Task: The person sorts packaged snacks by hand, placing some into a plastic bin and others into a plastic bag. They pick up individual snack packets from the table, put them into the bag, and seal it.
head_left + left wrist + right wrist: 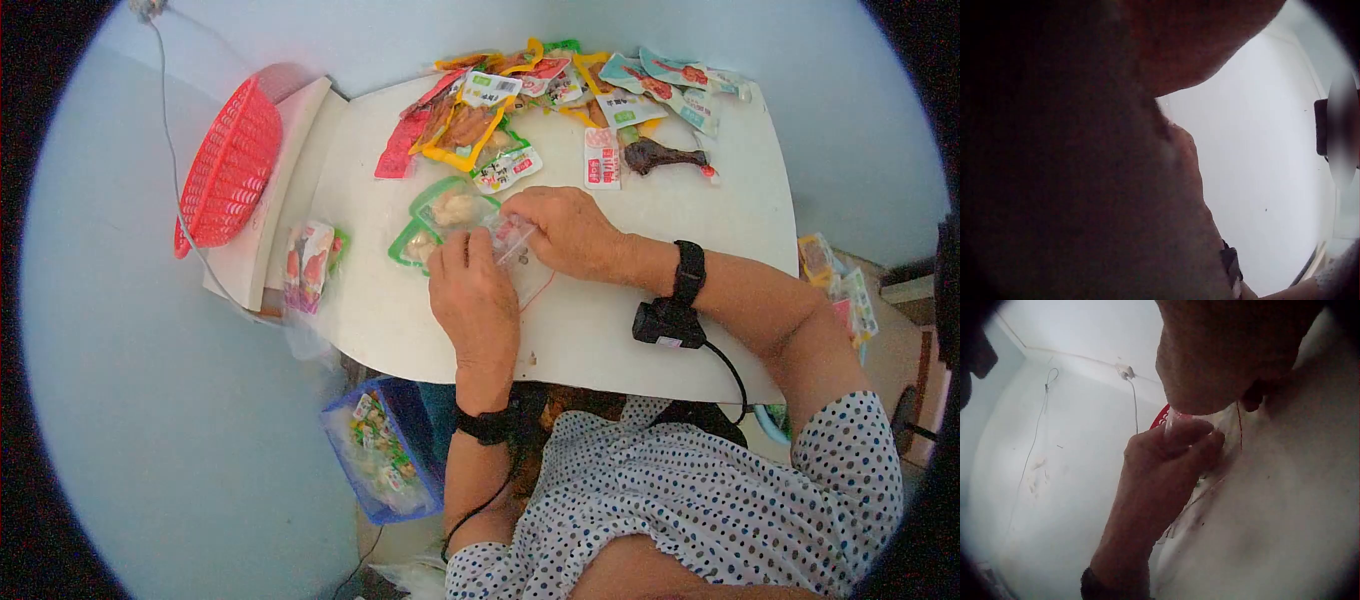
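Observation:
Both hands meet over the white table [400, 330] on a clear plastic bag [513, 240] with a thin red line along it. The left hand [474, 310] pinches the bag's near-left side between thumb and fingers, also seen in the right wrist view, where clear plastic [1175, 434] shows at the thumb. The right hand [575, 235] grips the bag's upper right edge, its fingertips mostly hidden. Just beyond the left fingers lie two green-edged packets with pale contents, an upper packet [455, 208] and a lower packet [413, 246]. Dark, close skin fills most of the left wrist view.
Several snack packets [470, 125] are heaped at the table's back, beside a dark vacuum-packed drumstick [665, 156]. A red basket [235, 165] leans at the left, near a small packet [310, 265]. Below the left edge stands a blue bin [340, 465] of packets.

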Motion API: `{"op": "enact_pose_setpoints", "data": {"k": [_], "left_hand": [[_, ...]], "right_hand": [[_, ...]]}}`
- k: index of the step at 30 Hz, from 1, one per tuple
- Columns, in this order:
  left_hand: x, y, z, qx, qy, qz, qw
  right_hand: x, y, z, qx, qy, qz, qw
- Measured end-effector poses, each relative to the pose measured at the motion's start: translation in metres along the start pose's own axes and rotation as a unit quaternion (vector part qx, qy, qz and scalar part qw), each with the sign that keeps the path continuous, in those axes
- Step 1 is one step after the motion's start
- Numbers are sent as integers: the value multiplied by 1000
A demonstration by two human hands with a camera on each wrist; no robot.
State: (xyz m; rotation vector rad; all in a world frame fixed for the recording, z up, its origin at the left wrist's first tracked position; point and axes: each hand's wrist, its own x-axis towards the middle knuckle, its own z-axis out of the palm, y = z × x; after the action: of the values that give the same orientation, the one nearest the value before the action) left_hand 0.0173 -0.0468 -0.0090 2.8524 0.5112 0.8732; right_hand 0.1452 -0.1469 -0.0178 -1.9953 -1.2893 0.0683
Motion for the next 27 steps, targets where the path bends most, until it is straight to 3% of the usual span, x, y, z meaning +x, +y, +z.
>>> {"op": "enact_pose_setpoints", "data": {"k": [8,18,21,27], "left_hand": [[3,-9,4,6,-9,-18,1000],[-13,-15,-9,19,2,-61,998],[-13,-19,-11,18,-41,-95,994],[-15,-21,-11,-7,14,-95,995]], "right_hand": [[-2,-4,-1,14,-48,-18,999],[-4,-13,-3,-2,-36,21,999],[-4,-14,-4,-32,-60,18,998],[-3,-15,-6,-47,-85,15,995]]}}
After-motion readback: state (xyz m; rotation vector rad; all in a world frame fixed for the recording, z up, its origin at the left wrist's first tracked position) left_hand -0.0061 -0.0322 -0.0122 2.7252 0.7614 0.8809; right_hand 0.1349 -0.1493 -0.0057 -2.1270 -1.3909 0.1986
